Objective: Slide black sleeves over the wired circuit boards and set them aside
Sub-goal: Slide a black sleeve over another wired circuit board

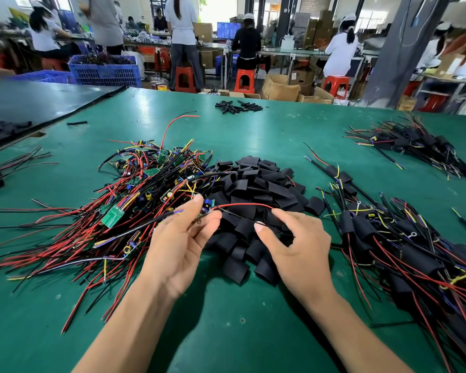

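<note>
Sideways: left hand (178,238) pinches board (207,207); right hand (299,246) pinches its red wire (242,204).

A green table (293,125) fills the foreground. Past its far edge stand orange stools (244,80), open cardboard boxes (280,88) and a blue crate (105,70). Workers (246,41) face long benches; a grey pillar (404,49) rises at right.

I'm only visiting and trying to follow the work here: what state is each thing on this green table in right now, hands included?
Left hand: grips one wired board, not yet sleeved.
Right hand: pinches that board's red wire.
Bare board pile: unsleeved, tangled.
Black sleeves: loose, empty heap.
Sleeved boards: finished, set aside right.
</note>
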The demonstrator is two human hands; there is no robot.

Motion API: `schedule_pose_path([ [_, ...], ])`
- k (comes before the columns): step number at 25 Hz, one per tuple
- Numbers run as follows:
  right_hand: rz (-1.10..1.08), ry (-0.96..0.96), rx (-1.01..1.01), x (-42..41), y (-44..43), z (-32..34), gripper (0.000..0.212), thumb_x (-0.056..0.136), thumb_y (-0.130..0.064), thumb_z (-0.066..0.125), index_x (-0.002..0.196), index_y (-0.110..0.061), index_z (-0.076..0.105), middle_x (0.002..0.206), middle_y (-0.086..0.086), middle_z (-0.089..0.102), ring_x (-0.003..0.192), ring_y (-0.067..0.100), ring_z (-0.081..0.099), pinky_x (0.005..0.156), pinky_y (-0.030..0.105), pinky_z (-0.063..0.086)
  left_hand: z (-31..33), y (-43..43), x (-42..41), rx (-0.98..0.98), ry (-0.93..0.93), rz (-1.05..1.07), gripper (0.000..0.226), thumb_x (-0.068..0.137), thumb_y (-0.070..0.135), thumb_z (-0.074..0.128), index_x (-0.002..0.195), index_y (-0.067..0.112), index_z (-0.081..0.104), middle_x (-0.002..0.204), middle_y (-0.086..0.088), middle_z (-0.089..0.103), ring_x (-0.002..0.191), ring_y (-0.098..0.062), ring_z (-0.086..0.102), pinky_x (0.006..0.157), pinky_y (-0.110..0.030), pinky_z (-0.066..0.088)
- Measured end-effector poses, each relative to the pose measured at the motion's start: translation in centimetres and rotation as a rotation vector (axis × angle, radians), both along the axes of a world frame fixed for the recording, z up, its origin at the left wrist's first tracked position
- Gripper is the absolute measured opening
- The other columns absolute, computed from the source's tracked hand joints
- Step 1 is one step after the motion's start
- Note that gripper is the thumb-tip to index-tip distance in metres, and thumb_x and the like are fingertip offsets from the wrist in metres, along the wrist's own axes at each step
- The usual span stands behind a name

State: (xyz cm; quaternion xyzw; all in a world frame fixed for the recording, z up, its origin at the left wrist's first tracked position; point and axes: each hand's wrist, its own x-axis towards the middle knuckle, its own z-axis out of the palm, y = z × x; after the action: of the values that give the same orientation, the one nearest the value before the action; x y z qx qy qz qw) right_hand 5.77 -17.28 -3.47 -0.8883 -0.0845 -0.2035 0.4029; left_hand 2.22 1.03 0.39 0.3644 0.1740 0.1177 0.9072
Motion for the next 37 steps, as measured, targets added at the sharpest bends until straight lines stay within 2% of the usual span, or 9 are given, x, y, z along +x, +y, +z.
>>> schedule_pose_path([
  [4,-0.001,-0.025,-0.087,-0.2,0.4,-0.3,0.053,0.082,-0.066,0.055,0.118,-0.031,0.071,0.113,-0.019,0.065,0.118,0.007,0.048,0.106,0.029,0.025,0.7,0.7,-0.1,-0.269,-0.008,-0.017,0.021,0.084,0.005,0.067,0.068,-0.001,0.077,0.082,-0.016,0.074,0.079,-0.020,0.076,0.062,-0.021,0.059],
  [7,0.040,-0.059,-0.084,0.0,0.5,-0.3,0.049,0.086,-0.057,0.058,0.123,-0.028,0.069,0.119,-0.017,0.065,0.120,0.008,0.050,0.108,0.034,0.029,1.0,0.7,-0.3,-0.319,-0.041,-0.068,0.014,0.074,0.003,0.068,0.080,-0.008,0.074,0.091,-0.021,0.074,0.085,-0.024,0.076,0.062,-0.023,0.059],
  [11,0.133,-0.139,-0.176,0.9,1.6,0.4,0.044,0.089,-0.046,0.061,0.126,-0.024,0.067,0.127,-0.011,0.064,0.122,0.017,0.051,0.105,0.037,0.034,1.1,0.7,-0.3,-0.314,-0.046,-0.078,0.027,0.072,0.002,0.069,0.097,-0.008,0.065,0.096,-0.024,0.073,0.086,-0.025,0.076,0.063,-0.024,0.060],
  [14,0.168,-0.071,-0.270,2.1,2.8,1.4,0.045,0.089,-0.047,0.063,0.129,-0.026,0.064,0.131,-0.011,0.060,0.123,0.019,0.046,0.100,0.038,0.033,0.8,1.0,-0.2,-0.307,-0.049,-0.060,0.020,0.071,0.001,0.070,0.089,-0.009,0.069,0.103,-0.021,0.069,0.089,-0.027,0.075,0.064,-0.025,0.060],
  [18,0.218,0.052,-0.485,3.8,4.2,2.3,0.058,0.089,-0.048,0.063,0.141,-0.026,0.051,0.139,-0.006,0.050,0.127,0.023,0.039,0.101,0.042,0.032,0.4,0.8,-0.2,-0.234,-0.041,-0.095,0.010,0.073,0.002,0.069,0.067,-0.002,0.076,0.084,-0.017,0.073,0.089,-0.025,0.075,0.065,-0.024,0.060],
  [24,0.238,0.022,-0.539,4.8,4.7,3.8,0.044,0.088,-0.043,0.069,0.129,-0.031,0.060,0.128,-0.003,0.059,0.126,0.024,0.046,0.099,0.041,0.035,0.1,0.7,0.0,-0.160,0.009,-0.160,0.018,0.075,0.014,0.069,0.066,0.001,0.078,0.085,-0.016,0.075,0.081,-0.019,0.076,0.065,-0.024,0.061],
  [27,0.257,0.047,-0.336,4.3,3.9,4.1,0.046,0.082,-0.038,0.077,0.125,-0.026,0.065,0.121,-0.005,0.058,0.120,0.018,0.050,0.104,0.037,0.038,0.0,0.7,0.1,-0.125,0.030,-0.173,0.018,0.076,0.018,0.069,0.069,0.005,0.079,0.087,-0.013,0.076,0.077,-0.016,0.075,0.065,-0.023,0.061],
  [33,0.298,0.125,0.306,1.6,0.7,2.4,0.034,0.080,-0.019,0.082,0.110,-0.027,0.071,0.103,-0.015,0.070,0.095,-0.003,0.064,0.087,0.014,0.047,-0.5,0.3,0.2,-0.042,0.029,-0.113,0.021,0.069,0.007,0.071,0.089,0.009,0.066,0.078,-0.005,0.074,0.074,-0.017,0.076,0.061,-0.021,0.058],
  [37,0.222,0.264,0.855,1.7,-1.0,1.6,0.016,0.087,-0.008,0.074,0.100,-0.015,0.069,0.086,-0.003,0.073,0.074,0.006,0.066,0.068,0.020,0.055,-0.6,0.1,0.2,-0.053,0.059,-0.128,0.007,0.083,-0.001,0.064,0.088,0.004,0.063,0.080,-0.012,0.069,0.070,-0.018,0.075,0.060,-0.022,0.058],
])
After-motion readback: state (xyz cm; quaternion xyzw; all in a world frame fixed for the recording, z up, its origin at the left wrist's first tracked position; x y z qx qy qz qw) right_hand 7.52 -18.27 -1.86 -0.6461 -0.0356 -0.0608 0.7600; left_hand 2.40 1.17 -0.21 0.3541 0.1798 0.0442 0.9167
